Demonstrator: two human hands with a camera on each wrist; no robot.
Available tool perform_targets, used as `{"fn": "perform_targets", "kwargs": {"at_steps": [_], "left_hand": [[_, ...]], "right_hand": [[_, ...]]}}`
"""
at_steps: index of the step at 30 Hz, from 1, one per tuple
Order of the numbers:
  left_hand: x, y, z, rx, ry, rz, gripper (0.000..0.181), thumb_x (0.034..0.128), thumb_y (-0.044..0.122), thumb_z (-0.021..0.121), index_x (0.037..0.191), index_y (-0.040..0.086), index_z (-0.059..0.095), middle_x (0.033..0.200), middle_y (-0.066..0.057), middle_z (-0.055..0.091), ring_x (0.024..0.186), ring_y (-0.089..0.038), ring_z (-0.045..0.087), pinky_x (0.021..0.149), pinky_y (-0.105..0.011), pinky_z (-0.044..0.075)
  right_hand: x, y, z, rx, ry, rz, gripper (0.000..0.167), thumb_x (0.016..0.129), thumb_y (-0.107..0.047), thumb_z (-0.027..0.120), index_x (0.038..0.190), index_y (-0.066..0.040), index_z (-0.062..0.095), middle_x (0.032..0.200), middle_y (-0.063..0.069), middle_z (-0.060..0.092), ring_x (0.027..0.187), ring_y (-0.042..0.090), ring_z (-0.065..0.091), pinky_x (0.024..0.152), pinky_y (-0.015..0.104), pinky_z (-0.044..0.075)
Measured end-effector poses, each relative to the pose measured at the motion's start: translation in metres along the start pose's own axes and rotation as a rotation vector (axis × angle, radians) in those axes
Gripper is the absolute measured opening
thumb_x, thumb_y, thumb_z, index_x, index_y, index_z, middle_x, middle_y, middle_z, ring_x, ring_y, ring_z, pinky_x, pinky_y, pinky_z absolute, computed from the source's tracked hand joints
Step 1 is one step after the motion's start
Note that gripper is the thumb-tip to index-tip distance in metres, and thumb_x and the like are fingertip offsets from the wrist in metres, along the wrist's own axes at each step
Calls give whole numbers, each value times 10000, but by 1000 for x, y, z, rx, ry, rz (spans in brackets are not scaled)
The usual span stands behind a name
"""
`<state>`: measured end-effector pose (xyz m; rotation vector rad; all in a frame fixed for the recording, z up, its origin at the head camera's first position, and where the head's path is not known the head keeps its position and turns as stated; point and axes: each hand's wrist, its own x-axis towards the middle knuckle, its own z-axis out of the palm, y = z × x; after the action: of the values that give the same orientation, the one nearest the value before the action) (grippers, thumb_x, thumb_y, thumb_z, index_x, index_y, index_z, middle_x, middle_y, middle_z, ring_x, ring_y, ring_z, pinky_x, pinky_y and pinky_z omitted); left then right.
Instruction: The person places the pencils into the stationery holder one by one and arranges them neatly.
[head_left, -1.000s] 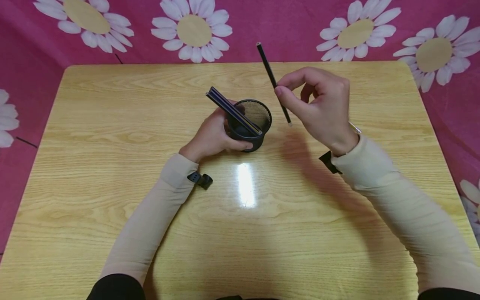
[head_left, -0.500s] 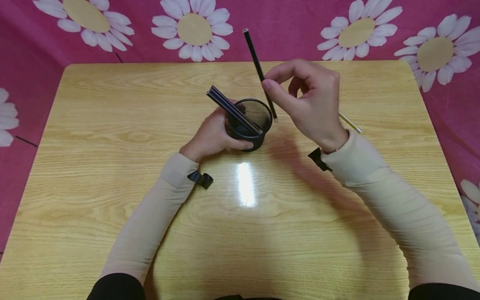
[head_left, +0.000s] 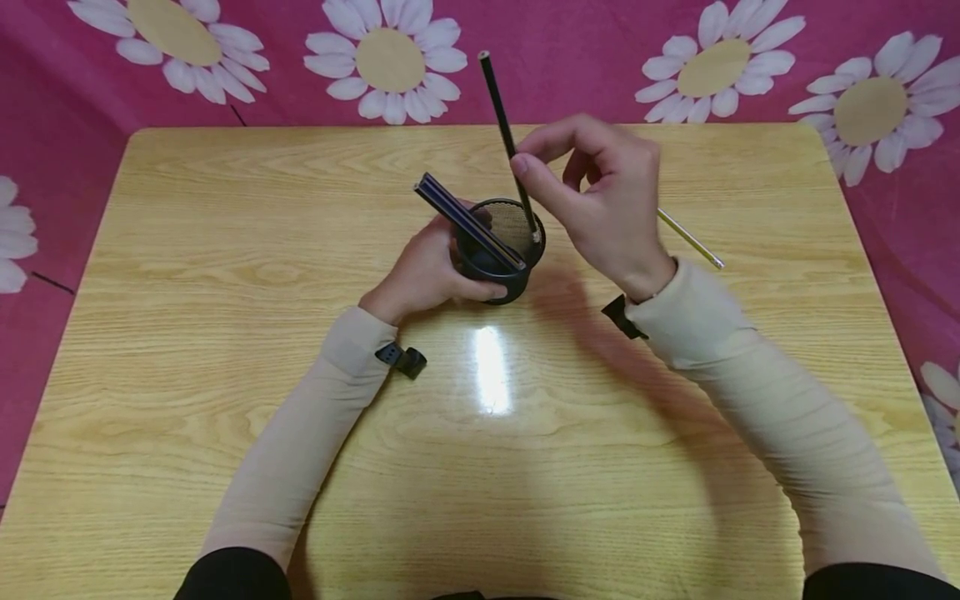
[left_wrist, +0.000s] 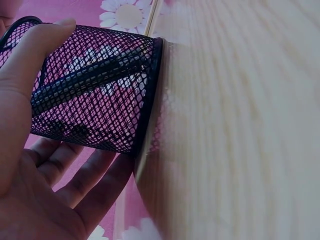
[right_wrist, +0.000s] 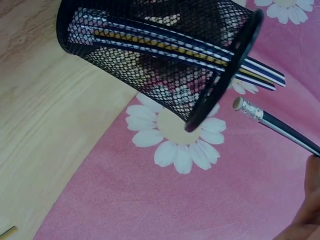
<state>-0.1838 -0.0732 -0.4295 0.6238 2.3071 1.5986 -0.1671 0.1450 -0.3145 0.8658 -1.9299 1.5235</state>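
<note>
A black mesh pen cup [head_left: 519, 286] has its base at the tabletop, and my left hand [head_left: 423, 271] holds it around the side, thumb in front. Several dark striped pencils [head_left: 467, 218] lean to the left inside the cup; the right wrist view shows this bundle [right_wrist: 175, 46] through the mesh. Between thumb and index finger, my right hand [head_left: 600, 187] pinches a black pencil [head_left: 498, 104], eraser end down. Seen from the right wrist, that pencil's eraser [right_wrist: 239, 103] is just outside the cup's rim [right_wrist: 225, 75], beside the bundle's tops.
Another pencil [head_left: 692, 238], yellowish with a pale end, lies on the table [head_left: 225, 375] right of my right hand. Behind the table's far edge hangs a pink cloth [head_left: 525, 25] with large daisies. Small black devices [head_left: 401, 359] are strapped at both wrists.
My right hand has moved left with the black pencil, bringing its eraser end from beside the cup to the cup's right rim. The pencil on the table has come into view. My left hand stays put.
</note>
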Motion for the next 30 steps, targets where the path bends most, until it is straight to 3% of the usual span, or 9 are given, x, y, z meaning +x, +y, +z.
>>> {"fn": "perform_targets", "kwargs": {"at_steps": [2,22,30], "left_hand": [[-2,6,0,-3,0,6,994,678,283,1072,1476,56,523,1492,-94,630,1367,-215,578,1191,-376,382],[-4,12,0,11,6,16,971,705,186,1059,1486,5,510,1509,-144,609,1360,-213,573,1176,-359,389],[-5,12,0,16,7,8,982,702,200,1048,1504,17,510,1507,-119,610,1371,-215,568,1186,-374,384]], "right_hand": [[-1,2,1,-7,-6,4,35,948,62,775,968,90,772,858,149,776,643,42,550,564,181,366],[-14,21,8,-166,-78,49,106,979,-46,801,986,59,791,903,165,792,669,69,543,581,185,396],[-19,27,9,-222,-96,58,92,988,-70,805,981,22,805,896,138,795,572,82,420,530,198,296]]}}
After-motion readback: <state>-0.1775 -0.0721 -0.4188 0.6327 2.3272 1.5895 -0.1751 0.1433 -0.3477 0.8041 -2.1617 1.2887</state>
